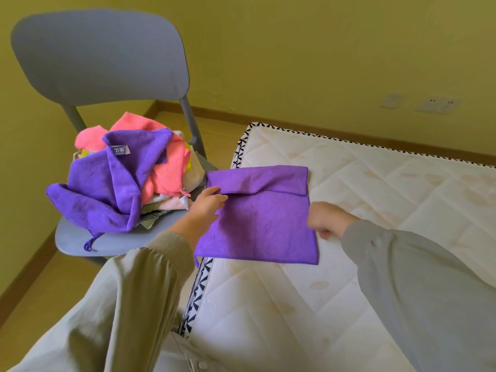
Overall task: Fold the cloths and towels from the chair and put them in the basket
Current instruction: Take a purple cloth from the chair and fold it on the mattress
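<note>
A purple cloth point(257, 221) lies on the corner of the white mattress point(375, 189), its far edge folded over toward me. My left hand point(208, 204) pinches the cloth's left edge at the fold. At the cloth's right edge my right hand point(326, 218) holds on with curled fingers. To the left, a grey chair point(99, 57) bears a heap of cloths: a large purple one point(112, 183) on top, with pink ones point(163, 167) and pale ones beneath. No basket is in view.
The mattress has a black-and-white patterned border point(198, 288) along its left side. Yellow walls and a wooden floor point(32, 296) surround the chair. Wall sockets point(437, 104) sit at the far right.
</note>
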Demonstrator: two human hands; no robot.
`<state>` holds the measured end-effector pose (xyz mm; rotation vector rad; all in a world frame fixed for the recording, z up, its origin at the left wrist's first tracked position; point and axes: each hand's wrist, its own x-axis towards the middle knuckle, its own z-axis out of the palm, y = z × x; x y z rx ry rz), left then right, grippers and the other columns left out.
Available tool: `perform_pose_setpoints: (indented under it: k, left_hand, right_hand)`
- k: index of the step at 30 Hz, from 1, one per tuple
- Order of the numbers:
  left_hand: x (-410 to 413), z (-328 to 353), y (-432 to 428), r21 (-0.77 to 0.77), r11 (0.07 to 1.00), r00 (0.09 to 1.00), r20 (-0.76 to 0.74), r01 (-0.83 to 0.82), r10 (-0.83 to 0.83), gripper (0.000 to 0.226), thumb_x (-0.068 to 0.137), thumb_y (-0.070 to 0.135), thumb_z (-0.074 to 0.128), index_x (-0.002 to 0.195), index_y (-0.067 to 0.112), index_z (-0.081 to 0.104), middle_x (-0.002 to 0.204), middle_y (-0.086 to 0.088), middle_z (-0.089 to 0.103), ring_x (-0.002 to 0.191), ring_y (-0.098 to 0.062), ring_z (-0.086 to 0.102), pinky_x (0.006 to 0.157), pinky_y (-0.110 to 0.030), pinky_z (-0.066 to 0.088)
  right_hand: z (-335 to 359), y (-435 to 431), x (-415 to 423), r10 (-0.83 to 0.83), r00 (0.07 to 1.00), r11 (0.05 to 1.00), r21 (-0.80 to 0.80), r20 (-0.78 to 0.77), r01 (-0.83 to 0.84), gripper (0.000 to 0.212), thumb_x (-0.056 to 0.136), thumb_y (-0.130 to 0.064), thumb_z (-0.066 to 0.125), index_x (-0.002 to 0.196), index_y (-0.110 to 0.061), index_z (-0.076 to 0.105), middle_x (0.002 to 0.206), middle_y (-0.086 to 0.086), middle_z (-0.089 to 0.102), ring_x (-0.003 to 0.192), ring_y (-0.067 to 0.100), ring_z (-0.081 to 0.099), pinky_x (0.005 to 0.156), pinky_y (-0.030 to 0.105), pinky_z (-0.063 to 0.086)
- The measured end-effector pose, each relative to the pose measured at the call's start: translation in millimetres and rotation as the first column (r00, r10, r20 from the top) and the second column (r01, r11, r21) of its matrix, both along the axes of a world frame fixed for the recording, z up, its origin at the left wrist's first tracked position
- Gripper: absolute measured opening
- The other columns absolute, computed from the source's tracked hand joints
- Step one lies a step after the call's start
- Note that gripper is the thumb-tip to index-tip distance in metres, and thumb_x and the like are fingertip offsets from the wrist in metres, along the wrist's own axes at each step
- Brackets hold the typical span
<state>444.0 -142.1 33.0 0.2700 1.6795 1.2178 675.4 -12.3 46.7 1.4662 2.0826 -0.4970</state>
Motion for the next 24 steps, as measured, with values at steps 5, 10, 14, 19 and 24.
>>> perform_pose_setpoints:
  k: [5, 10, 14, 19, 24]
  left_hand:
    - [-7.8, -3.6, -2.8, 0.020, 0.998, 0.997, 0.050, -0.052, 0.051, 0.041, 0.095, 0.009, 0.049, 0.135, 0.018, 0.046, 0.113, -0.003, 0.055, 0.106, -0.019, 0.053, 0.088, -0.034, 0.037]
    - [-17.7, -7.1, -2.6, 0.029, 0.996, 0.990, 0.116, -0.084, 0.080, 0.032, 0.096, 0.011, 0.047, 0.128, 0.014, 0.053, 0.114, -0.003, 0.055, 0.108, -0.020, 0.054, 0.092, -0.035, 0.038]
    - [-22.4, -4.4, -2.1, 0.045, 0.993, 0.986, 0.130, -0.110, 0.104, 0.017, 0.097, 0.012, 0.046, 0.108, 0.015, 0.058, 0.103, 0.001, 0.059, 0.093, -0.014, 0.058, 0.094, -0.036, 0.037]
    - [-25.3, 0.1, -0.6, 0.072, 0.986, 0.982, 0.129, -0.150, 0.140, 0.018, 0.097, 0.009, 0.044, 0.108, 0.012, 0.059, 0.092, 0.005, 0.060, 0.082, -0.011, 0.056, 0.094, -0.035, 0.038]
    - [-23.1, 7.4, -3.6, 0.092, 0.968, 0.961, 0.170, -0.235, 0.217, 0.019, 0.096, 0.009, 0.044, 0.109, 0.003, 0.057, 0.088, -0.002, 0.061, 0.075, -0.015, 0.057, 0.076, -0.024, 0.047]
  right_hand:
    - [-22.3, 25.6, -15.6, -0.642, 0.482, 0.729, -0.279, -0.597, 0.625, 0.021, 0.092, -0.010, 0.041, 0.101, 0.003, 0.056, 0.079, 0.015, 0.059, 0.058, 0.023, 0.056, 0.052, 0.029, 0.046]
    - [-33.4, 30.0, -29.3, -0.763, 0.267, 0.606, -0.510, -0.588, 0.610, 0.027, 0.095, -0.014, 0.047, 0.119, -0.001, 0.051, 0.076, 0.005, 0.047, 0.064, 0.014, 0.049, 0.063, 0.030, 0.045]
    - [-41.1, 36.9, -35.4, -0.811, 0.227, 0.541, -0.543, -0.539, 0.642, 0.017, 0.095, -0.024, 0.049, 0.108, -0.013, 0.051, 0.074, 0.004, 0.048, 0.061, 0.014, 0.046, 0.059, 0.027, 0.038]
    - [-47.0, 48.1, -38.7, -0.856, 0.147, 0.448, -0.569, -0.496, 0.690, 0.012, 0.095, -0.027, 0.048, 0.100, -0.017, 0.051, 0.070, 0.001, 0.049, 0.058, 0.012, 0.044, 0.065, 0.029, 0.038]
    - [-44.4, 47.8, -40.8, -0.858, 0.171, 0.455, -0.561, -0.484, 0.692, 0.022, 0.094, -0.022, 0.045, 0.112, -0.016, 0.056, 0.072, 0.001, 0.055, 0.059, 0.011, 0.049, 0.055, 0.025, 0.035]
